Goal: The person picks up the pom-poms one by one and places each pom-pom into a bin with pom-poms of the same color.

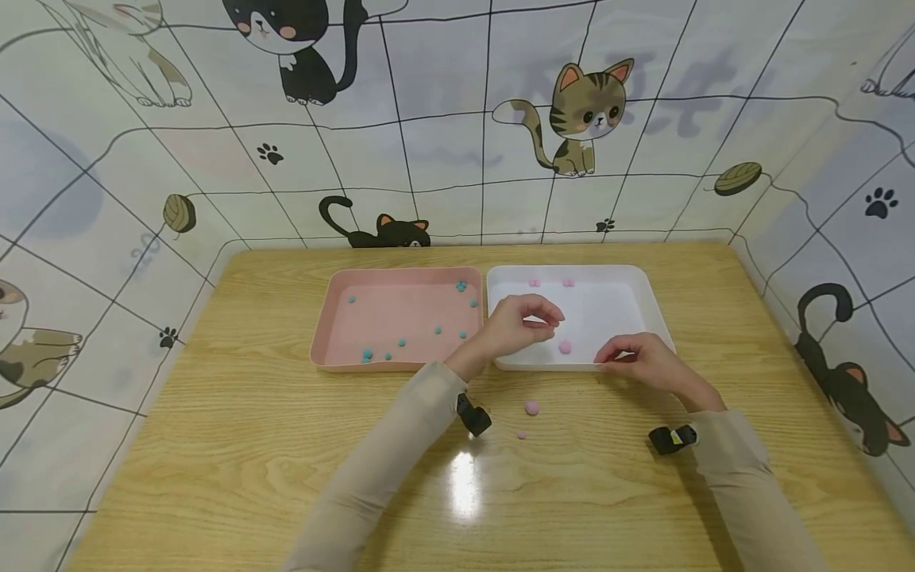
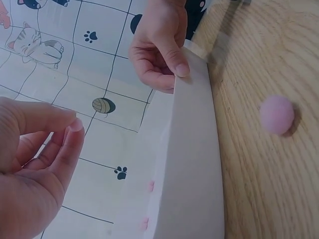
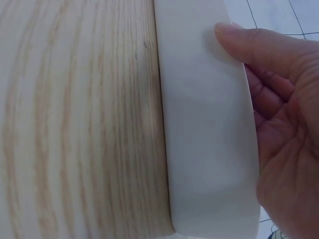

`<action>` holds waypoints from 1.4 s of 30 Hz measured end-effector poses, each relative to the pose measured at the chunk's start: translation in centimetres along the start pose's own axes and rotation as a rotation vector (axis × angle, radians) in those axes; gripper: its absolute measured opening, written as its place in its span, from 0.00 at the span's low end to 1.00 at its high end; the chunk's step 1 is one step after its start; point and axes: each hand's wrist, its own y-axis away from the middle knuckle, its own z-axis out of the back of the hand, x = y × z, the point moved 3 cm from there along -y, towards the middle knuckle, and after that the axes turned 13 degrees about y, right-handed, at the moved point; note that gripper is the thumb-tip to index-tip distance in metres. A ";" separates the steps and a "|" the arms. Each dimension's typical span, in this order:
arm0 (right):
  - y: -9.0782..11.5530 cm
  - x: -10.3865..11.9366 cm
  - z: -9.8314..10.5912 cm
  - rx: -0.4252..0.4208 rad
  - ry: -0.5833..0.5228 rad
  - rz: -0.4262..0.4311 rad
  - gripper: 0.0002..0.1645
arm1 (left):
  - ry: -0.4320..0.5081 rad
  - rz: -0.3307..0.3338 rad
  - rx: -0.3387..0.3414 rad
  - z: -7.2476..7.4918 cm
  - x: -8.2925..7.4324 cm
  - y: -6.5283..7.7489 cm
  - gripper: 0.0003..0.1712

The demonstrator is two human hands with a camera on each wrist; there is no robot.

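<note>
My left hand is over the left part of the white tray, thumb and fingertips together. In the left wrist view a small pale pink piece shows between those fingertips. At the tray's near right edge, my right hand grips the rim, thumb on the outer wall and fingers curled inside. A round pink ball lies in the tray between my hands. Two pink clusters sit near its far wall. On the table in front are a pink ball and a smaller pink bit.
Left of the white tray stands a pink tray with several small teal balls scattered in it and a teal cluster at its far right. Both trays are on a wooden table, backed by a cat-patterned cloth.
</note>
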 end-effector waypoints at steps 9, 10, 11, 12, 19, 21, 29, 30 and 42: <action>-0.1 0.1 0.0 0.004 0.001 -0.011 0.06 | -0.025 -0.025 -0.023 0.1 -0.3 -1.6 0.10; -0.2 0.1 0.1 0.003 0.007 -0.009 0.06 | -0.030 -0.022 -0.028 0.1 -0.4 -1.9 0.10; -0.2 0.1 0.1 0.004 0.009 -0.011 0.06 | -0.036 -0.019 -0.035 0.2 -0.5 -2.1 0.10; -0.2 0.0 0.1 0.003 0.012 -0.015 0.06 | -0.042 -0.015 -0.042 0.2 -0.6 -2.3 0.10; -0.3 0.1 0.1 0.009 0.010 -0.018 0.06 | -0.043 -0.013 -0.091 0.7 -0.7 -3.4 0.11; -0.3 0.0 0.1 0.008 0.011 -0.018 0.06 | -0.036 -0.005 -0.105 0.9 -0.7 -3.6 0.11; -0.3 -0.1 0.1 0.017 0.018 -0.022 0.06 | -0.006 0.009 -0.107 1.4 -0.3 -3.7 0.12; -0.3 -0.1 0.1 0.018 0.018 -0.023 0.06 | -0.005 0.008 -0.108 1.4 -0.3 -3.7 0.12; -0.4 0.2 0.3 0.021 0.038 -0.016 0.06 | 0.032 -0.005 -0.149 1.3 -0.5 -4.0 0.11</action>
